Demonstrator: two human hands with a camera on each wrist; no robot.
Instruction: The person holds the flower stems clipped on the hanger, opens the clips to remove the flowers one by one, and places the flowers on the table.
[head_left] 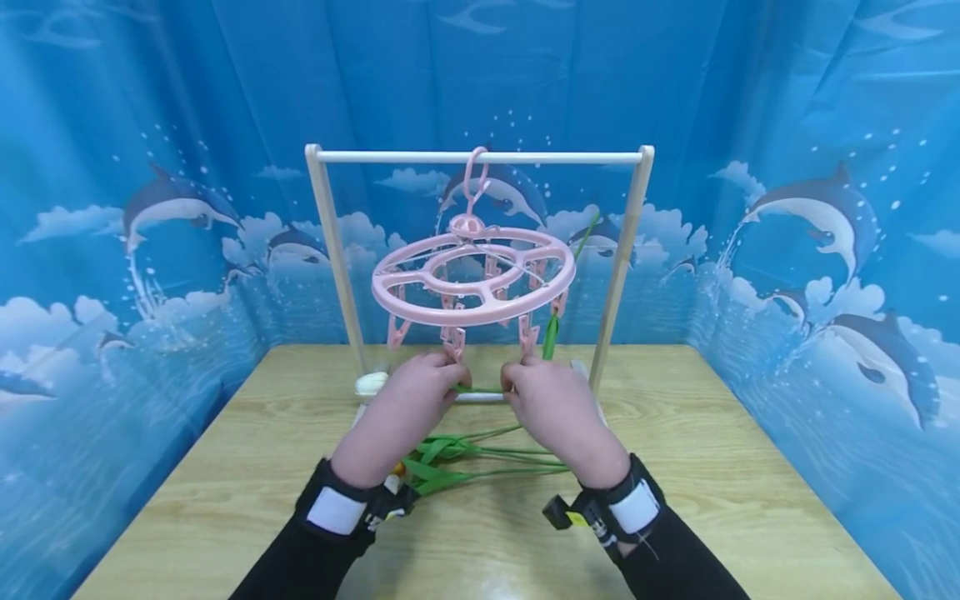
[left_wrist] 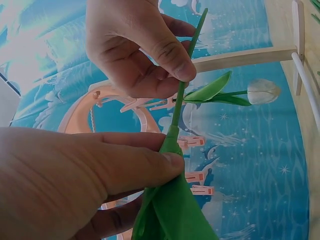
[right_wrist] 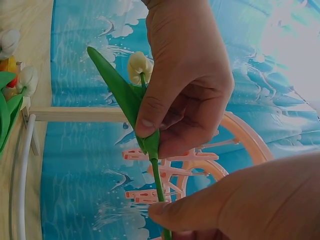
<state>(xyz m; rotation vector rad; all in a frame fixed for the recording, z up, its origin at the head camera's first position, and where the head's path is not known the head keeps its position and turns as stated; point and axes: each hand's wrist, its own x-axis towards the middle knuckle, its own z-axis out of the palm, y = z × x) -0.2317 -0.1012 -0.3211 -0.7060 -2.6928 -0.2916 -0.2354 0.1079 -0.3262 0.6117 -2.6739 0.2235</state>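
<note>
Both hands hold an artificial white tulip below the pink round clip hanger. My left hand pinches it where the green leaves join the stem. Thumb and fingers of my right hand pinch the bare stem farther along, and the stem's end sticks out past them. Pink clips dangle just above both hands. Another white tulip hangs head down from a clip at the hanger's right; in the head view its flower is hidden behind my right hand.
A stand with wooden posts and a white top rail carries the hanger. Several tulips with green leaves lie on the wooden table beneath my forearms. Dolphin-print curtains enclose the back and sides.
</note>
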